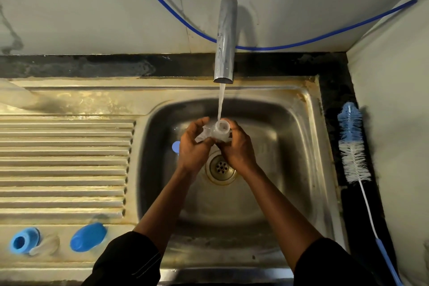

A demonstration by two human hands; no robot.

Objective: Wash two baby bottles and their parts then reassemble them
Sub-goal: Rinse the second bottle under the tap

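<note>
Clear baby bottle (222, 131) mouth-up under tap (225, 39) stream, over sink (301, 146). Right hand (240, 147) grips bottle; left hand (193, 148) clutches whitish crumpled piece (204, 133) beside it.

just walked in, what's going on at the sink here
A person is rinsing a clear bottle under the running tap, over the sink. The right hand grips the bottle, mouth up; the left hand holds a pale crumpled piece against it, too blurred to name. A blue cap and blue ring lie on the drainboard, a bottle brush right of the sink.
</note>
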